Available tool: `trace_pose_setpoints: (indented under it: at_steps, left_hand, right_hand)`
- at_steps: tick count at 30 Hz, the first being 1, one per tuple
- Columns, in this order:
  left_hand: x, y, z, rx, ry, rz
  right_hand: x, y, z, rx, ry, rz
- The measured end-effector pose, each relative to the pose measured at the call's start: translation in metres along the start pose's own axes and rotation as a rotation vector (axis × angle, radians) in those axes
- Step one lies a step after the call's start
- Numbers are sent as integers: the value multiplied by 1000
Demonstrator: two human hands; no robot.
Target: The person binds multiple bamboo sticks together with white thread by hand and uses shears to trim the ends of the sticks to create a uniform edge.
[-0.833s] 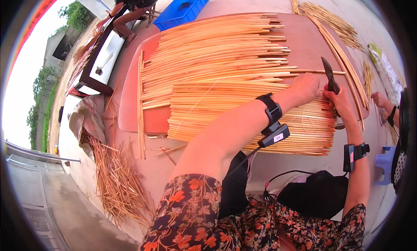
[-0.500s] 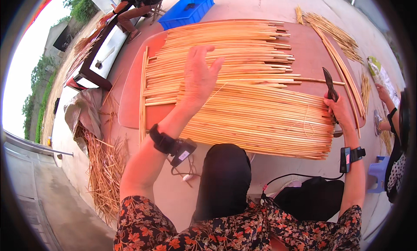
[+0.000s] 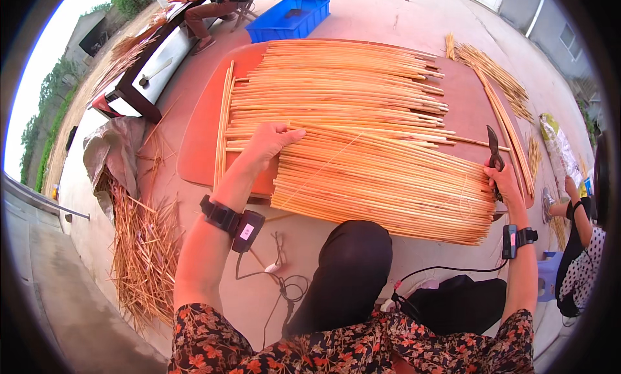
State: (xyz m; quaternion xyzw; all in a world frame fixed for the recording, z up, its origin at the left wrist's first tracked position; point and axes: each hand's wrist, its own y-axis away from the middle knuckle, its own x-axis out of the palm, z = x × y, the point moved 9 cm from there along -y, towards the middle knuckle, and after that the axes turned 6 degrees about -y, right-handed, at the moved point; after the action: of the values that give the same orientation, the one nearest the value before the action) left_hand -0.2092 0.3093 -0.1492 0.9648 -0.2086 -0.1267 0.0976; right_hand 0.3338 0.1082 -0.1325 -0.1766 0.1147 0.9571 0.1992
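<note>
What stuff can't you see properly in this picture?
In the head view:
Dark curved tool: lower end mostly covered by the right hand.
Dark thing in the blue crate: too small to name.
Seated person: head cut off by the top edge.
Person in spotted clothing: partly lost in the dark right rim.

Daylight comes from a very bright sky (image 3: 40, 57), above green bushes (image 3: 57, 102) at the left. On the pale floor (image 3: 378, 15) stand a reddish table (image 3: 202, 151) and, at the right, a bluish stool (image 3: 548, 274). A grey wall (image 3: 548, 15) with a small window (image 3: 570, 40) rises at upper right
</note>
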Motion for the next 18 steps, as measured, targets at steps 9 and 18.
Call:
trace_pose_setpoints:
  at_steps: [9, 18]
  left_hand:
    - [14, 24, -10, 142, 382, 38]
    - [13, 38, -13, 154, 518, -58]
  right_hand:
    - [-5, -4, -4, -19, 32, 22]
    - [-2, 0, -1, -31, 6, 17]
